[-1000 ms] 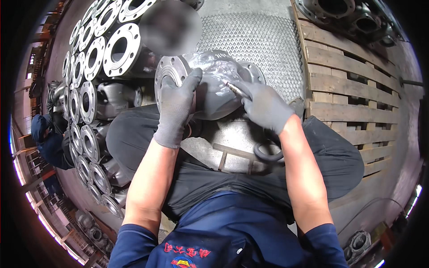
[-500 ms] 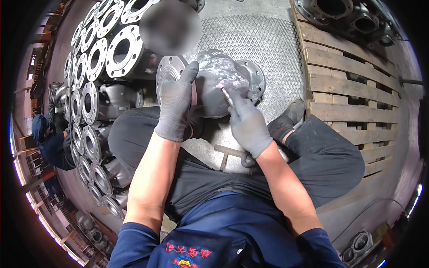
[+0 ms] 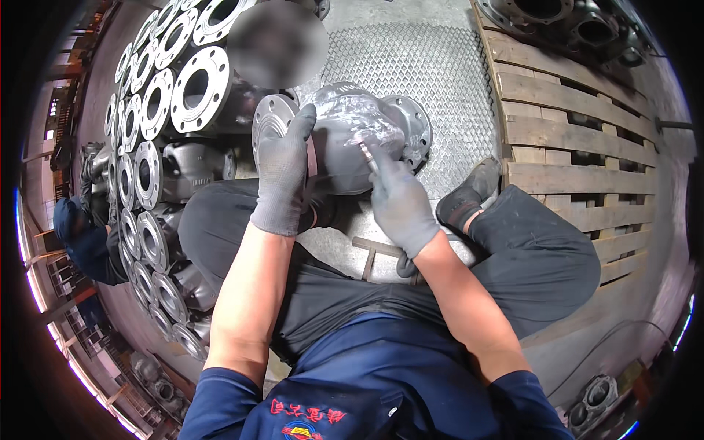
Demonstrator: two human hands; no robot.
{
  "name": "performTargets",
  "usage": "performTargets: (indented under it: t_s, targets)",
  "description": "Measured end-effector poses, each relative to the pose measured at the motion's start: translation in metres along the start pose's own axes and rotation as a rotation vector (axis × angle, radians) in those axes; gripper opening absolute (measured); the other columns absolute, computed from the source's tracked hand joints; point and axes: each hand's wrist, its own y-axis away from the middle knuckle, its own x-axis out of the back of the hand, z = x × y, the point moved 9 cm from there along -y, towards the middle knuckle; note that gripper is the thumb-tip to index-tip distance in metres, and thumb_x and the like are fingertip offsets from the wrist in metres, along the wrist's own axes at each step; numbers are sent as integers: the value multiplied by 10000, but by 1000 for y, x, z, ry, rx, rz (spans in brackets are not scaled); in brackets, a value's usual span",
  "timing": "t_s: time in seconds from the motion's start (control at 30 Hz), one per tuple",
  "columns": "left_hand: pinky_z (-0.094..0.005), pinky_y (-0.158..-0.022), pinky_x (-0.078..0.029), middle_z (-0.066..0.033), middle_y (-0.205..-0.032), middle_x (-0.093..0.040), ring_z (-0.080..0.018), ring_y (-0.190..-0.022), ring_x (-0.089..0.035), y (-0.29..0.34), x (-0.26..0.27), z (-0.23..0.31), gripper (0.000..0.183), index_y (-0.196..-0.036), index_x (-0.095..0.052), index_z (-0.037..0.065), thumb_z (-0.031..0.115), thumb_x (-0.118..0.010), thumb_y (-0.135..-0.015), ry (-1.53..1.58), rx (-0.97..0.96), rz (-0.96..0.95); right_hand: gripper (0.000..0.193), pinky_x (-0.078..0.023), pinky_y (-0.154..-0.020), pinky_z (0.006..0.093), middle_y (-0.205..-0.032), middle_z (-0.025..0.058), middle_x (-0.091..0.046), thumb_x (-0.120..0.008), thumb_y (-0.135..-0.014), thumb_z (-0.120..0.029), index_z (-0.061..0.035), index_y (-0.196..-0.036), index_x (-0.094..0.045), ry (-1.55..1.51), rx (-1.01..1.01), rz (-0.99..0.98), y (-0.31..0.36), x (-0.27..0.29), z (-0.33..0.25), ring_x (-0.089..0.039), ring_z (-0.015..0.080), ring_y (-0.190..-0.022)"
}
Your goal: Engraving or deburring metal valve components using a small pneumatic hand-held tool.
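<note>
- Grey floor (image 3: pixel 411 13) lies beyond the fingers.
- Grey-gloved left fingers (image 3: pixel 302 125) grasp a grey flanged metal casting (image 3: pixel 343 160), set between both hands.
- Grey-gloved right fingers (image 3: pixel 383 163) pinch a slim silvery tool (image 3: pixel 366 152).
- Beyond them, whitish streaks (image 3: pixel 367 116) look worked; nearer grey seems left.

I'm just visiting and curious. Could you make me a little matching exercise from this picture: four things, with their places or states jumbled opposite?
1. Left gloved hand
2. Right gloved hand
3. Wooden pallet
4. Rows of flanged castings

A. Slatted, at the picture's right
B. Holding a slim tool
C. Grouped at the picture's left
D. On a flange of the grey workpiece

Pairs: 1-D, 2-B, 3-A, 4-C
</note>
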Motion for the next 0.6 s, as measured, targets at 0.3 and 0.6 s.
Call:
performTargets:
  t_s: [0.3, 0.6]
  targets:
    - [-343, -861, -597, -154, -1207, -703, -202, -1014, -716, -6, 8, -2, 498, -1384, -574, -115, 202, -732, -1034, -69, -20, 50, 540, -542, -1021, 509, -1380, 300, -652, -601, -1020, -58, -69, -1557, -537, -24, -153, -11, 3, 22, 42, -667, 484, -1199]
    - [-305, -841, -574, -92, -1109, -727, -161, -958, -715, -6, 7, -4, 478, -1277, -670, -70, 332, -747, -1032, -81, -22, 56, 520, -520, -1102, 468, -1437, 291, -636, -611, -1025, -67, -51, -1541, -559, -15, -48, -92, 2, 20, 37, -637, 449, -1312]
